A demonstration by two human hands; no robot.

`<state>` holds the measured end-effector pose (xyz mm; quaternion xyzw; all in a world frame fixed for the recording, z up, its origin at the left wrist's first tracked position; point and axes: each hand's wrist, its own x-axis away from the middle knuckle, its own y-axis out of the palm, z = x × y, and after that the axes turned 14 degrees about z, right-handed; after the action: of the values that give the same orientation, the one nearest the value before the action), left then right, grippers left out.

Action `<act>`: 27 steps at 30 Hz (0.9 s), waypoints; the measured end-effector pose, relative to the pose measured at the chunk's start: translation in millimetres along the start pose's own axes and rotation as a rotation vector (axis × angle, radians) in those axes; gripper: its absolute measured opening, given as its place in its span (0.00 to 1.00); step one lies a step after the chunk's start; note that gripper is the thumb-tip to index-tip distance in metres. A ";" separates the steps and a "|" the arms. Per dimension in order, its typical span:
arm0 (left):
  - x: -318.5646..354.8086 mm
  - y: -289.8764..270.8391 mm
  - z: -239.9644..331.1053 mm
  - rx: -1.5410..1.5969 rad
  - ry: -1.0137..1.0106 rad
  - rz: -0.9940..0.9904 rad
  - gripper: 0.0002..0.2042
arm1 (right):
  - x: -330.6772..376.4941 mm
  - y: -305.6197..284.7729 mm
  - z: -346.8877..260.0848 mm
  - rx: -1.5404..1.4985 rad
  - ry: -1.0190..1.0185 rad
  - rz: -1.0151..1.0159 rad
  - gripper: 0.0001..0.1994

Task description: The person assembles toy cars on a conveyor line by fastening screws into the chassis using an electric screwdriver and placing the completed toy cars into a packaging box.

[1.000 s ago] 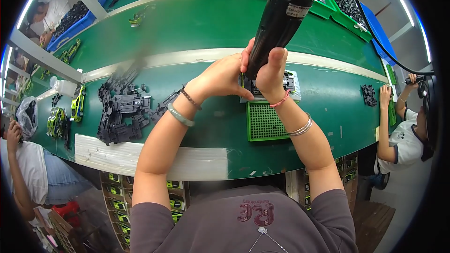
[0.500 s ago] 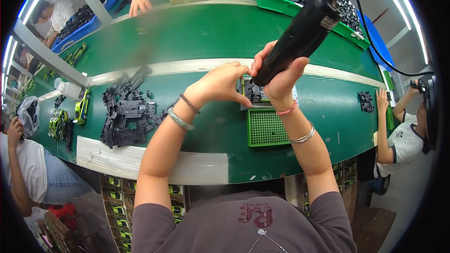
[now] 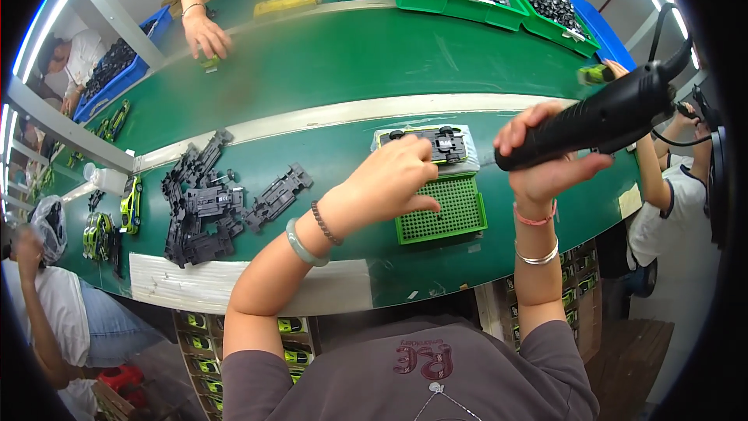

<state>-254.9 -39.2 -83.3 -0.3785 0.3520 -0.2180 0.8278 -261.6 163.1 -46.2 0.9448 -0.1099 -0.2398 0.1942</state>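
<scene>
A black electric screwdriver (image 3: 596,121) rests in my right hand (image 3: 545,160), tilted and raised right of the tray, fingers around its lower end and thumb stretched out. My left hand (image 3: 386,183) hovers by the left part of a green perforated tray (image 3: 477,214), thumb apart from the bent fingers, with nothing visible in it. Beyond its fingertips a toy car (image 3: 448,146) lies upside down, black underside up, in a holder with clear plastic around it. A few tiny dark bits lie in the tray; they are too small to name.
Black chassis parts (image 3: 206,203) are heaped at left, beside one loose chassis (image 3: 279,193). Green toy cars (image 3: 131,206) stand farther left. A pale strip (image 3: 327,115) crosses the table. Green bins (image 3: 460,8) of parts stand at the far side. Co-workers reach in opposite and at right.
My right hand has carried the screwdriver rightward, away from the car, tipping it flatter. My left hand has drawn back from the car toward the tray. The right-hand co-worker's arm now reaches forward.
</scene>
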 end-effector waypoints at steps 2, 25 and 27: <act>-1.6 -4.3 -4.3 -0.157 -0.024 0.193 0.20 | 3.2 -27.6 5.7 0.082 -0.012 0.045 0.46; 2.0 -2.5 -34.9 -0.084 -0.256 0.172 0.29 | 6.3 -87.7 17.8 1.267 0.071 0.132 0.24; 2.0 -2.8 -35.4 -0.055 -0.251 0.188 0.29 | 11.4 -99.7 29.6 1.722 -0.168 0.034 0.23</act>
<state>-280.4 -58.9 -98.4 -0.3907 0.2853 -0.0807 0.8715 -255.1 240.2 -116.7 0.7405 -0.2814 -0.1394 -0.5942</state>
